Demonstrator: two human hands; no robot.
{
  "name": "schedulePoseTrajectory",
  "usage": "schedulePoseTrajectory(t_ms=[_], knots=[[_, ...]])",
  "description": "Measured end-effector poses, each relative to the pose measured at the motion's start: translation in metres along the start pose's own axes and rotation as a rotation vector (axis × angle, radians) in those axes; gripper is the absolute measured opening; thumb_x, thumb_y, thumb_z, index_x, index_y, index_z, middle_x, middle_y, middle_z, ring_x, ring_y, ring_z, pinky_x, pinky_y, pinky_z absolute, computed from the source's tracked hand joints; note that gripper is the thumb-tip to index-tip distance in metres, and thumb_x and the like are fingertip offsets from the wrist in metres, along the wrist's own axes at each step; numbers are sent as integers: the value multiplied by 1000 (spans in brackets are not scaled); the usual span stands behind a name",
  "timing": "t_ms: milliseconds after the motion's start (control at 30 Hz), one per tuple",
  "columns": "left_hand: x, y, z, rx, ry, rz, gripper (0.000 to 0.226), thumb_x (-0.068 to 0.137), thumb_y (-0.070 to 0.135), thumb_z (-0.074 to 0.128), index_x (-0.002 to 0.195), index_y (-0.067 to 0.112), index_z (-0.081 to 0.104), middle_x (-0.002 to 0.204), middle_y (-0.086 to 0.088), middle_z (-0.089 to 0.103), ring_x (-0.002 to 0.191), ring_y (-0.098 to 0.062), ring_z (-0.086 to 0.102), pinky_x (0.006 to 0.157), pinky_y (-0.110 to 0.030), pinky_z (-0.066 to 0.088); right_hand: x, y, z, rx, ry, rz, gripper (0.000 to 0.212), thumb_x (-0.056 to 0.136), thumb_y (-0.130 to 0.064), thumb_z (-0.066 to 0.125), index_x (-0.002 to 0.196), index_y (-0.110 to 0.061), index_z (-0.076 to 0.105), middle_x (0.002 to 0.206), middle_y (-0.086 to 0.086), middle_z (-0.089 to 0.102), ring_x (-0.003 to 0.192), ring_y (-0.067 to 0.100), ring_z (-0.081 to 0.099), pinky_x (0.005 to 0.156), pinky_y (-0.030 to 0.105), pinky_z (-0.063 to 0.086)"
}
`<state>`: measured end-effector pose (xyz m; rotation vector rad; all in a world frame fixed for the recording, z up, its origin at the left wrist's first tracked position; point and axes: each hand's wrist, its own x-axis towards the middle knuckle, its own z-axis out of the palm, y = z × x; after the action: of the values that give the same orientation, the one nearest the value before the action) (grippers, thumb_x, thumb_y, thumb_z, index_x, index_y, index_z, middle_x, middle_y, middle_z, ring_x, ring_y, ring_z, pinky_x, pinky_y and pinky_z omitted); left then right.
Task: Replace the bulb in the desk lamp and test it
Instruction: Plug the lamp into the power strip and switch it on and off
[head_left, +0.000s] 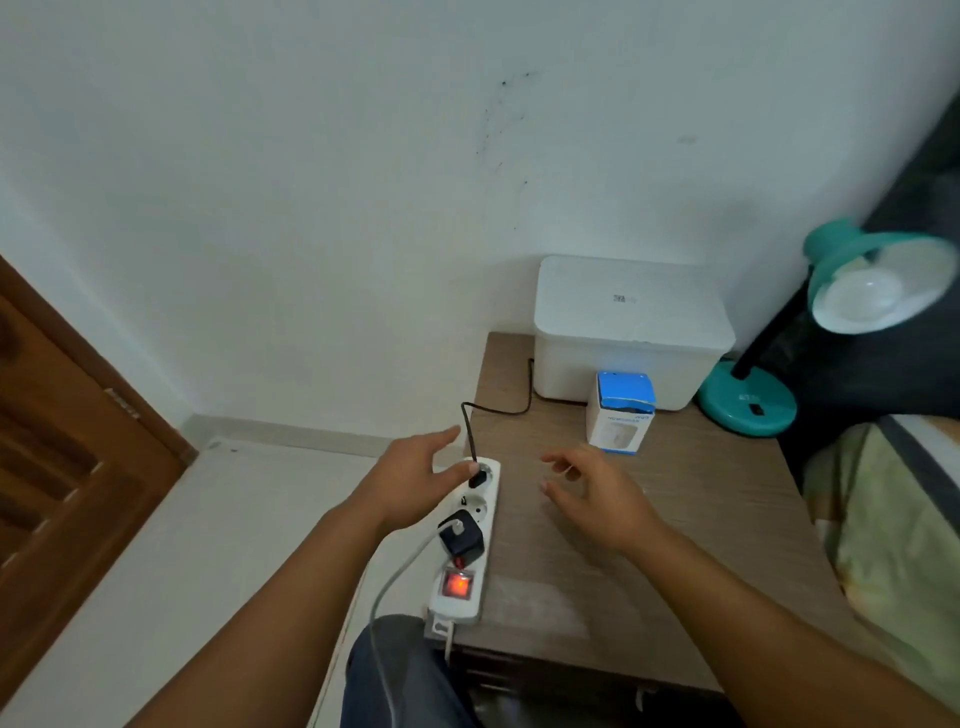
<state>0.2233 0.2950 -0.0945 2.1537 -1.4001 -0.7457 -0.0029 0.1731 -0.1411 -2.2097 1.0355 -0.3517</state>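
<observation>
A teal desk lamp (748, 400) stands at the table's far right, its shade (878, 260) tilted toward me with a white bulb (862, 296) inside, unlit. Its black cord (519, 410) runs to a black plug (477, 475) seated in the far socket of a white power strip (491, 525) on the table's left edge. The strip's red switch (457, 584) glows. My left hand (415, 473) is spread, thumb touching the plug. Just right of the strip my right hand (587, 488) hovers over the table with relaxed fingers, holding nothing.
A blue and white bulb box (621, 415) stands in front of a white lidded container (628, 332) at the back of the wooden table (675, 545). A black charger (462, 538) with grey cable sits in the strip. A brown door (62, 457) is left, a bed (893, 509) right.
</observation>
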Motion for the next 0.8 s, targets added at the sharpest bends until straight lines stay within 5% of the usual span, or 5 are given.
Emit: schedulePoseTrajectory(t_ms=[100, 233, 433, 600, 800], knots=[[-8, 33, 0, 30, 38, 62, 64, 94, 52, 61, 150, 30, 43, 153, 3, 47, 134, -17, 50, 108, -30, 39, -25, 13, -20, 23, 64, 37, 33, 94, -35, 66, 126, -34, 61, 110, -13, 59, 99, 2, 56, 89, 27, 50], [-13, 81, 18, 89, 34, 170, 61, 94, 55, 57, 149, 31, 46, 133, 1, 63, 95, 0, 61, 92, -24, 44, -60, 35, -41, 28, 126, 119, 32, 95, -36, 64, 126, -35, 60, 111, -14, 57, 101, 3, 56, 90, 28, 49], [-9, 135, 83, 96, -109, 247, 60, 96, 49, 59, 150, 25, 44, 149, 0, 52, 136, -18, 48, 108, -25, 35, -104, 77, -69, 68, 246, 207, 35, 94, -30, 65, 129, -28, 61, 109, -10, 58, 97, 4, 56, 88, 26, 47], [4, 159, 140, 101, -212, 242, 61, 98, 44, 58, 151, 21, 41, 157, 2, 41, 144, -14, 37, 109, -18, 26, -125, 113, -89, 43, 325, 264, 37, 94, -23, 66, 131, -21, 61, 115, -6, 58, 99, 4, 53, 81, 8, 35], [45, 182, 182, 159, -279, 233, 66, 98, 45, 58, 155, 23, 34, 158, -2, 40, 143, -20, 39, 117, -32, 31, -119, 151, -104, -6, 374, 352, 43, 94, -26, 64, 136, -19, 58, 132, 1, 60, 119, 15, 56, 96, 18, 35]])
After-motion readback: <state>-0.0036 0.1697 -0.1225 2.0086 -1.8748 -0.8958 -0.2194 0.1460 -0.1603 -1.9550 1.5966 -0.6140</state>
